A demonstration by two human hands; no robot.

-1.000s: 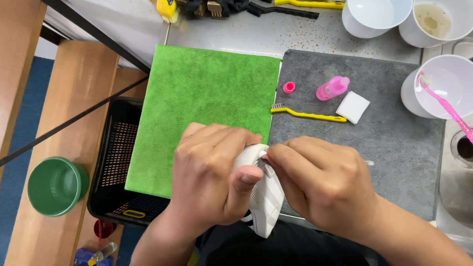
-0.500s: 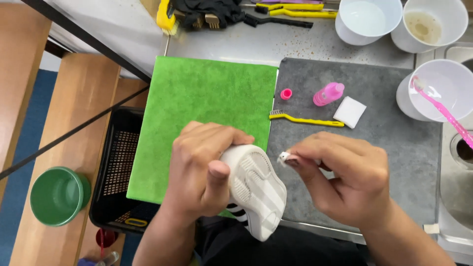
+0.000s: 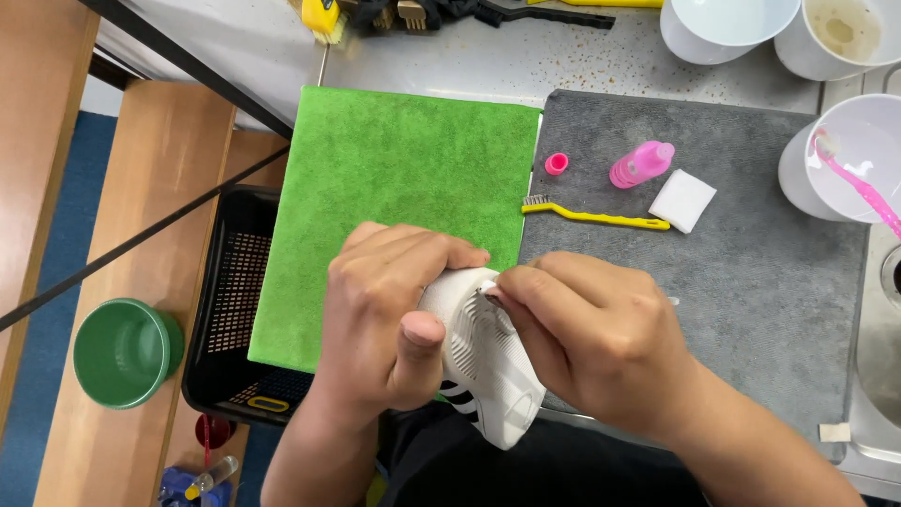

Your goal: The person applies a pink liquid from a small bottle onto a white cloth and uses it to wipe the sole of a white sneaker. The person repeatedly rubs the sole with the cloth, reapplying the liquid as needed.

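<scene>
Fingers [image 3: 413, 258] of the left hand [image 3: 389, 314] are wrapping tightly around a white shoe [image 3: 488, 361], sole up, at the worktop's near edge; the right hand [image 3: 591, 343] is pinching a small tool against the sole.

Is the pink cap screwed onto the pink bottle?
No, the pink cap lies by itself on the grey mat, apart from the pink bottle, which lies on its side.
</scene>
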